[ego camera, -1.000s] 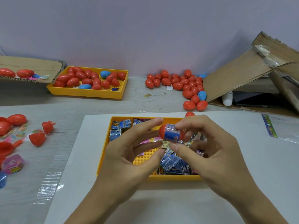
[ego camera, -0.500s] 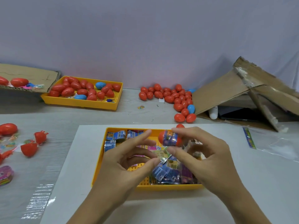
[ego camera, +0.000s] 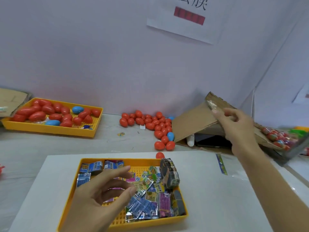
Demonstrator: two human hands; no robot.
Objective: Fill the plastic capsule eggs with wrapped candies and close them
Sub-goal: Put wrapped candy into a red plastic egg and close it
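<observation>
Right hand [ego camera: 234, 126]: gone from shallow yellow candy tray [ego camera: 183, 205] to 2 o'clock by brown cardboard flap [ego camera: 192, 124], red egg gone, grip released | Left hand [ego camera: 103, 195]: over tray, grip released

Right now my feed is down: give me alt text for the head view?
Left hand hovers loosely open over the near yellow tray of wrapped candies, holding nothing. Right hand reaches far right over a cardboard box flap; no egg shows in it. Loose red and blue eggs sit behind.
</observation>
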